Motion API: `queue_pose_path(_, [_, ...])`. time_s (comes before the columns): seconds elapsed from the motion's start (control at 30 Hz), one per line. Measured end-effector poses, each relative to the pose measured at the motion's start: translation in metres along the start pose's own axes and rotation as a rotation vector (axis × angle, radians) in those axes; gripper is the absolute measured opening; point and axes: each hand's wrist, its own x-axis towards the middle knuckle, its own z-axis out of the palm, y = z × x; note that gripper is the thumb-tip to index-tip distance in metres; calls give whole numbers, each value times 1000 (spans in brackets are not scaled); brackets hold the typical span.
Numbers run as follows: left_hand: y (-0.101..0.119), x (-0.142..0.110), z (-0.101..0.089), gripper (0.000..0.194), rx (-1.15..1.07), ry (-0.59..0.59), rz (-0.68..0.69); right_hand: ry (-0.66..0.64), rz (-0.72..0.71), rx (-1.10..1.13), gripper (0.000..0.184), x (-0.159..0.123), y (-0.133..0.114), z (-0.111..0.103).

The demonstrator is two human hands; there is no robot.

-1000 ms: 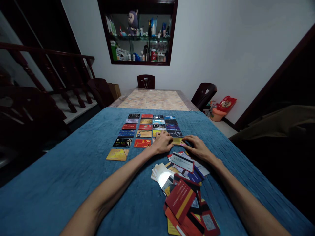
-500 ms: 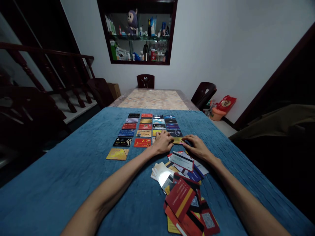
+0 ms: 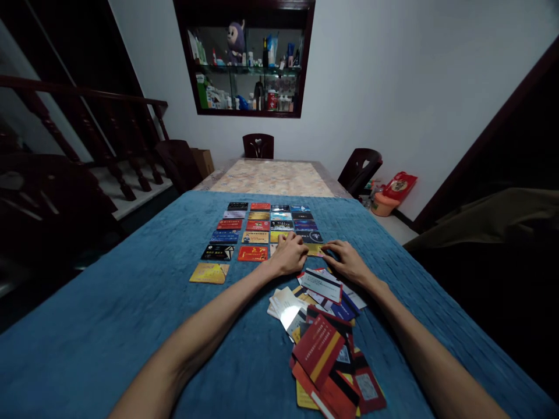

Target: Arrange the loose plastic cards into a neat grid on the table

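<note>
Several plastic cards lie in a neat grid (image 3: 262,224) on a blue tablecloth (image 3: 131,314). My left hand (image 3: 289,254) and my right hand (image 3: 345,260) rest side by side at the grid's near right corner, fingers curled onto a gold card (image 3: 315,249) that lies flat between them. A loose heap of cards (image 3: 325,337), red, white and blue, sprawls under and behind my right wrist. A single yellow card (image 3: 208,272) starts a new row at the near left.
Beyond the cloth the bare marble tabletop (image 3: 273,177) runs to two dark chairs (image 3: 258,145). A stair railing (image 3: 87,134) stands on the left. A wall cabinet (image 3: 247,58) holds bottles. A red bag and bucket (image 3: 391,195) sit on the floor at right.
Both hands have stayed on the gold card with only a slight shuffle; the view has shifted a little.
</note>
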Motion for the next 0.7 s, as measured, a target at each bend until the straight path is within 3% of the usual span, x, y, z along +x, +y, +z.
queue_pose_path(0.27, [11,-4,-16,22,-45,59,61,27,-27,10,30,-3,-4,-3])
queue_pose_path(0.5, [34,-28,-30,24,-94,-42,217,69,-46,-3,28,-7,-18,-11])
queue_pose_path(0.7, [36,-48,-30,28,-88,-111,261,40,-73,46,27,-6,-35,-19])
